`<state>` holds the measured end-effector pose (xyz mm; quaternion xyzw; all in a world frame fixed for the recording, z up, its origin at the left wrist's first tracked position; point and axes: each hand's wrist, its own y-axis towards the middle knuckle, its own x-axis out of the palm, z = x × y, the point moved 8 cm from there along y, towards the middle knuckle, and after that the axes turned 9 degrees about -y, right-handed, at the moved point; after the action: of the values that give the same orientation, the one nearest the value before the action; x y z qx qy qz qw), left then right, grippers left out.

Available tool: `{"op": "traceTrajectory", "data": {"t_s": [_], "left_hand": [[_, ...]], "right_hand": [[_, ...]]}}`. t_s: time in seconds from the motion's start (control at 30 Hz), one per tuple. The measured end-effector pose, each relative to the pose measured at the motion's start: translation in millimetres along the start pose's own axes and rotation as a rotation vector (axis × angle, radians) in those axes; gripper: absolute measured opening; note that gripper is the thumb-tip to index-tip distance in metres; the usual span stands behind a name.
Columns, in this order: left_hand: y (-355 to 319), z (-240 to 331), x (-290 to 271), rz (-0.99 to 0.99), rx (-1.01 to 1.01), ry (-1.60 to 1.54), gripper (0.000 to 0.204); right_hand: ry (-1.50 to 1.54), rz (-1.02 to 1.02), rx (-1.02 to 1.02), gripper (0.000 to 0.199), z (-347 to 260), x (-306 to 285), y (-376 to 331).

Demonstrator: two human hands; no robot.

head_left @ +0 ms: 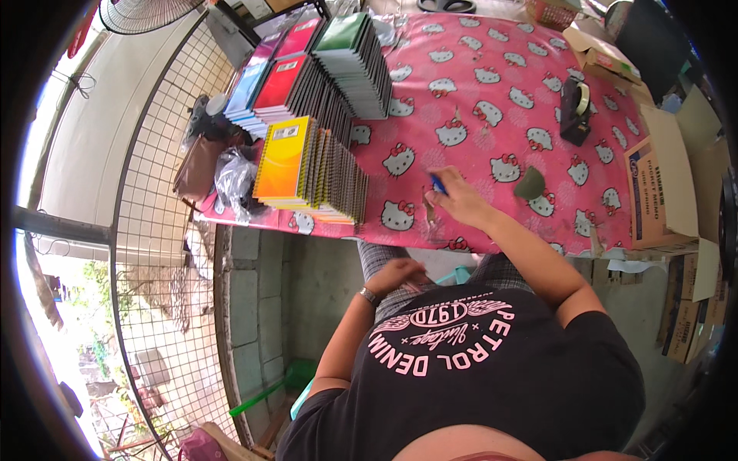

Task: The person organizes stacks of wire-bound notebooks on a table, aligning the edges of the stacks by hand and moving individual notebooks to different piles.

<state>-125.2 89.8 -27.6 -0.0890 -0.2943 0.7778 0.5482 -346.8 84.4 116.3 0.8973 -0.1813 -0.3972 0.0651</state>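
Note:
My right hand (459, 200) is closed on a small blue object (438, 184) above the pink patterned tablecloth (477, 154); its exact kind is too small to tell. Just beside these fingers, a small brownish item or mark (430, 210) shows on the cloth. My left hand (401, 276) rests on my lap, below the table's front edge, fingers loosely stretched and nothing seen in them. Left of my right hand stands a stack of spiral notebooks (286, 165) with yellow-orange covers. Behind it rise stacks of red notebooks (283, 81) and green notebooks (338, 34).
A dark green half-round piece (529, 184) lies right of my right forearm. Farther right are a black tape dispenser (573, 115) and an open cardboard box (653, 188). A brown bag (198, 165) and a clear plastic bag (234, 175) sit at the left, near wire mesh (165, 177).

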Motion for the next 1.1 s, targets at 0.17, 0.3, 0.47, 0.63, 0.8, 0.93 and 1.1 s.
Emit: {"op": "traceTrajectory", "data": {"t_s": [0.17,0.3,0.47,0.63,0.8,0.93,1.1], "left_hand": [[-48,16,-101,0.755,0.274,-0.229,0.013],[-72,53,-123,1.107,0.463,0.079,0.015],[-62,80,-111,1.197,0.462,0.436,0.019],[-66,77,-115,1.199,0.486,0.394,0.017],[-69,73,-116,1.178,0.520,0.295,0.018],[-63,50,-131,1.076,0.473,0.012,0.015],[-47,31,-132,0.699,0.551,-0.739,0.014]], "right_hand": [[-0.371,-0.253,-0.330,0.039,-39,74,-1],[-0.523,-0.402,-0.321,0.039,-56,116,20],[-0.665,-0.229,-0.445,0.034,-65,119,26],[-0.740,-0.069,-0.522,0.030,-70,116,30],[-0.626,-0.394,-0.364,0.022,-68,136,37],[-0.629,-0.509,-0.263,0.020,-52,142,35],[-0.720,-0.110,-0.492,0.020,-59,127,27]]}}
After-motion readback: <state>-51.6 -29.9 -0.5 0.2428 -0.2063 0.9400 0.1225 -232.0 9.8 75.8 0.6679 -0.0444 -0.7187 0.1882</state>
